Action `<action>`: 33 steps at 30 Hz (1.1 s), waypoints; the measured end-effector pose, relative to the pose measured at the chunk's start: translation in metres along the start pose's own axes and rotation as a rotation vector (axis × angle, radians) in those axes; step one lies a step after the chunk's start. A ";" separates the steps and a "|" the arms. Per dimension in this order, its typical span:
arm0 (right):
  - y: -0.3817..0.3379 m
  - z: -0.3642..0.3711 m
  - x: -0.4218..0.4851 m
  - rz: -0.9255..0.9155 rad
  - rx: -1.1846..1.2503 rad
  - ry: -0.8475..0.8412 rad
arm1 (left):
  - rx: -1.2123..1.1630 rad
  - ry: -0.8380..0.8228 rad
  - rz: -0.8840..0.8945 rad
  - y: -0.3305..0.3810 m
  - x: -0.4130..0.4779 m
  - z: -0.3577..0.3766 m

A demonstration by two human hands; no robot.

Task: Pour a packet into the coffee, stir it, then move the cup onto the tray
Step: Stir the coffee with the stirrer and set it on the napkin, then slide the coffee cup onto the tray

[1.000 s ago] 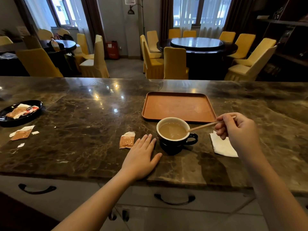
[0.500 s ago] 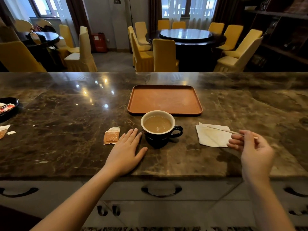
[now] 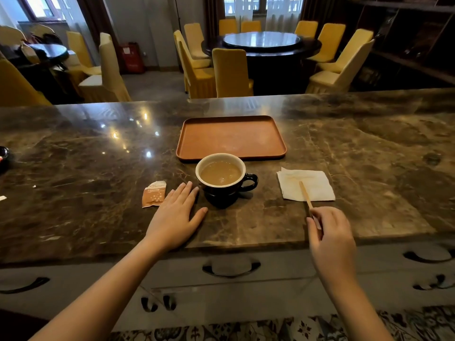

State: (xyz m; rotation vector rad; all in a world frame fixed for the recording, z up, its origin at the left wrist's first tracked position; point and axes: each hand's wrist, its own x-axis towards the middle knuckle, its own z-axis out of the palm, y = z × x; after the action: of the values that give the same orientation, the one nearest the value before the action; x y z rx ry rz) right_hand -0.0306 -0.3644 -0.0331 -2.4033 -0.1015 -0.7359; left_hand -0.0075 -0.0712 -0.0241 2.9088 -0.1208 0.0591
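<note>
A dark cup point(image 3: 222, 190) with a white inside holds light brown coffee and stands on the marble counter, its handle to the right. Just behind it lies the orange-brown tray point(image 3: 231, 156), with nothing on it. A torn brown packet point(image 3: 154, 193) lies left of the cup. My left hand point(image 3: 176, 217) rests flat on the counter, fingers apart, fingertips next to the cup's left side. My right hand point(image 3: 328, 232) pinches the near end of a wooden stir stick point(image 3: 305, 194), whose far end lies on a white napkin point(image 3: 306, 184) right of the cup.
The counter's front edge point(image 3: 246, 249) runs just under my hands, with drawers below. A black dish point(image 3: 3, 156) shows at the far left edge, and small paper scraps point(image 3: 3, 198) lie nearby. Yellow chairs and round tables stand beyond the counter.
My right hand took the stick out of the coffee, swung it right and lowered it onto the napkin. My left hand stayed flat beside the cup. The camera view shifted left and down.
</note>
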 end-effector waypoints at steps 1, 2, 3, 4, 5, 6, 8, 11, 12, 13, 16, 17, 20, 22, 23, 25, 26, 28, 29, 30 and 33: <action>0.001 0.000 -0.001 -0.005 -0.038 -0.016 | 0.002 0.003 -0.001 0.000 0.000 0.000; 0.002 0.000 -0.001 -0.003 -0.074 -0.031 | 0.003 0.004 -0.001 0.000 0.000 0.001; 0.002 0.000 -0.001 0.001 -0.102 -0.045 | 0.002 0.002 -0.002 0.000 0.000 0.001; 0.003 0.000 -0.001 0.004 -0.123 -0.059 | 0.002 -0.002 -0.003 0.000 0.000 0.001; 0.004 0.000 -0.001 0.005 -0.135 -0.071 | 0.004 -0.006 -0.002 0.000 0.000 0.001; 0.004 -0.001 -0.001 0.003 -0.141 -0.082 | 0.009 -0.009 -0.001 -0.001 0.001 0.001; 0.005 -0.001 0.000 0.000 -0.148 -0.112 | 0.023 -0.017 0.001 -0.001 0.001 0.002; 0.007 -0.003 0.001 0.006 -0.154 -0.157 | 0.035 -0.026 -0.003 -0.002 0.002 0.003; 0.007 -0.003 0.001 0.012 -0.154 -0.166 | 0.037 -0.027 -0.004 -0.001 0.002 0.002; 0.006 -0.004 0.002 0.019 -0.151 -0.168 | 0.037 -0.027 -0.004 -0.001 0.003 0.002; -0.003 -0.008 0.008 0.010 -0.122 -0.150 | 0.047 -0.031 -0.004 -0.002 0.003 0.002; -0.011 -0.008 0.010 -0.013 -0.102 -0.172 | 0.052 -0.038 -0.012 -0.005 -0.002 0.002; -0.033 -0.004 0.028 -0.053 0.015 -0.287 | 0.057 -0.059 -0.015 -0.006 -0.004 0.004; -0.045 0.006 0.048 -0.071 0.095 -0.370 | 0.054 -0.062 -0.008 -0.003 0.000 0.004; -0.050 0.012 0.058 -0.071 0.122 -0.419 | 0.054 -0.060 -0.003 -0.002 0.002 0.003; -0.058 0.026 0.076 -0.051 0.167 -0.526 | 0.054 -0.059 0.003 -0.001 0.002 0.003; -0.060 0.032 0.082 -0.036 0.192 -0.571 | 0.053 -0.060 0.003 -0.001 0.001 0.002; -0.063 0.042 0.089 0.015 0.249 -0.641 | 0.055 -0.055 0.002 0.000 0.000 0.002; -0.064 0.044 0.091 0.051 0.278 -0.665 | 0.056 -0.052 0.002 0.000 0.000 0.002; -0.064 0.046 0.092 0.083 0.301 -0.682 | 0.058 -0.048 0.003 0.000 -0.001 0.001; -0.066 0.050 0.094 0.120 0.347 -0.703 | 0.060 -0.045 0.005 0.000 -0.001 0.002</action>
State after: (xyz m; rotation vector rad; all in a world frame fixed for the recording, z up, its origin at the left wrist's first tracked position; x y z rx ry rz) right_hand 0.0564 -0.2920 0.0193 -2.1949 -0.3342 0.1966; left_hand -0.0088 -0.0712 -0.0257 2.9707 -0.1367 -0.0013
